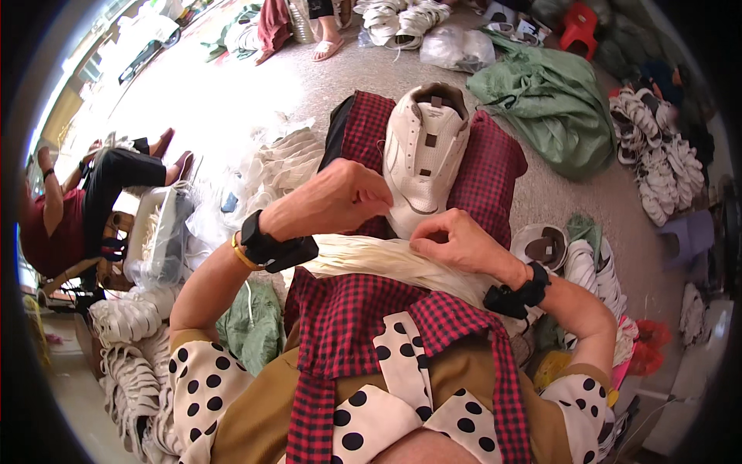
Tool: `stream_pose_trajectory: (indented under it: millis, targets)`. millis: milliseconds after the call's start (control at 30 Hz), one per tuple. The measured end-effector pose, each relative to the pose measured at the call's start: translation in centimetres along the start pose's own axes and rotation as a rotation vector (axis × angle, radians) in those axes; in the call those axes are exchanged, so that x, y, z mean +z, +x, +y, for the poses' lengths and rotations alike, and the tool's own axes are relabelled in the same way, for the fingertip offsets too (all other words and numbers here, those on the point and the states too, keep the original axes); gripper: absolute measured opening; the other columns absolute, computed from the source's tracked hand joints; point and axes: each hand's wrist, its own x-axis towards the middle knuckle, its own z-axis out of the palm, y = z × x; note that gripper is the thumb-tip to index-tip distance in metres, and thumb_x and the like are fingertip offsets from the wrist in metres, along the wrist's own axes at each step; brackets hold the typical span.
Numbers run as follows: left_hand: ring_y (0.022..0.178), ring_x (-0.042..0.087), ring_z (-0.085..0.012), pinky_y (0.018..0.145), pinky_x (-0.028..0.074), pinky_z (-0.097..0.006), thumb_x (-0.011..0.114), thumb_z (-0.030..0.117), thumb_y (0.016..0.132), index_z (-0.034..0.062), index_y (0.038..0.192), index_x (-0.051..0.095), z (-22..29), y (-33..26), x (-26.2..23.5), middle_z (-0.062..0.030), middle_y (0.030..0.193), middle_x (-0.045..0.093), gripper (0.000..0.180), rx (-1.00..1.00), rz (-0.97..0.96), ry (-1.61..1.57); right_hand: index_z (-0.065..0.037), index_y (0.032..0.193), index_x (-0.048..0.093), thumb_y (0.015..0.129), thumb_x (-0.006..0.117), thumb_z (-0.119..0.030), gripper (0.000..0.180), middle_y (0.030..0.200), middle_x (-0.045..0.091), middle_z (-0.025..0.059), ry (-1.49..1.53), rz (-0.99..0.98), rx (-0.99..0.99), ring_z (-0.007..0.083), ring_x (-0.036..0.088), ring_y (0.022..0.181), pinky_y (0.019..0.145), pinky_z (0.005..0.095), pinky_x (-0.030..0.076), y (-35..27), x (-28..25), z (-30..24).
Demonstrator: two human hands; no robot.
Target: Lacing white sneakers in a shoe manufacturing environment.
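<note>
In the head view, a white shoe (423, 155) lies on the person's lap, toe toward the body, resting on a red checked cloth (495, 166) that covers the knees. Across the lap, just below the shoe, lies a thick bundle of white laces (379, 259). The left hand (340, 199) is raised over the cloth beside the shoe, its fingers curled shut in a loose fist; whether they pinch a lace cannot be told. The right hand (456, 241) rests on the bundle with its fingers closed, pinching the laces near the shoe's toe. Both wrists carry black bands. The left forearm hides part of the bundle's left end. To the right of the lap, more white shoes (587, 267) are stacked near the knee, and a further heap of white shoes (657, 162) lies on the floor (556, 209) beyond. A green sack (553, 104) sits behind the shoe, well apart from it. On the left, another person (77, 209) in a red top sits near piles of white laces (127, 356), and a clear bag (166, 240) stands between.
</note>
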Motion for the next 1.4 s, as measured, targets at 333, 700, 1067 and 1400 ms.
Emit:
stream_pose_trajectory:
  millis: [333, 700, 1067, 1400]
  targets:
    - [0.067, 0.055, -0.0123, 0.063, 0.046, -0.031, 0.054, 0.029, 0.102, -0.0046, 0.097, 0.069, 0.5, 2.0, 1.3, -0.0071, 0.075, 0.066, 0.037, -0.066, -0.17, -0.371, -0.002, 0.098, 0.068, 0.095, 0.057, -0.02, 0.022, 0.078, 0.065, -0.0004, 0.461, 0.093, 0.163, 0.0059, 0.06, 0.07, 0.062, 0.0221, 0.051, -0.2, -2.6, -3.7]
    - [0.049, 0.027, -0.0026, 0.044, 0.02, -0.022, 0.049, 0.021, 0.104, 0.0055, 0.09, 0.061, 1.7, -0.8, -6.1, 0.0092, 0.06, 0.033, 0.024, 0.128, 0.084, -1.037, -0.005, 0.092, 0.061, 0.097, 0.06, -0.026, 0.022, 0.057, 0.038, -0.0072, 0.564, 0.439, -0.188, 0.0024, 0.03, 0.045, 0.04, 0.0214, 0.021, -7.5, -13.7, -5.2]
    - [0.051, 0.03, -0.0045, 0.045, 0.026, -0.022, 0.045, 0.024, 0.104, 0.011, 0.081, 0.043, 0.1, -4.7, -13.1, 0.0061, 0.063, 0.033, 0.026, 0.366, 0.258, -1.032, -0.004, 0.083, 0.063, 0.1, 0.055, -0.028, 0.031, 0.061, 0.051, -0.0013, -0.649, 1.493, 0.083, 0.0137, 0.047, 0.05, 0.048, 0.0312, 0.034, -23.8, -34.1, 7.3]
    - [0.055, 0.037, -0.0024, 0.048, 0.03, -0.019, 0.044, 0.027, 0.105, 0.0038, 0.098, 0.059, 0.9, -1.3, -12.6, 0.004, 0.067, 0.042, 0.029, 0.427, 0.393, -0.711, -0.002, 0.097, 0.075, 0.089, 0.059, -0.033, 0.035, 0.096, 0.071, 0.0237, -0.913, 1.308, 1.03, 0.0375, 0.07, 0.087, 0.074, 0.046, 0.054, -23.8, -32.0, 28.2]
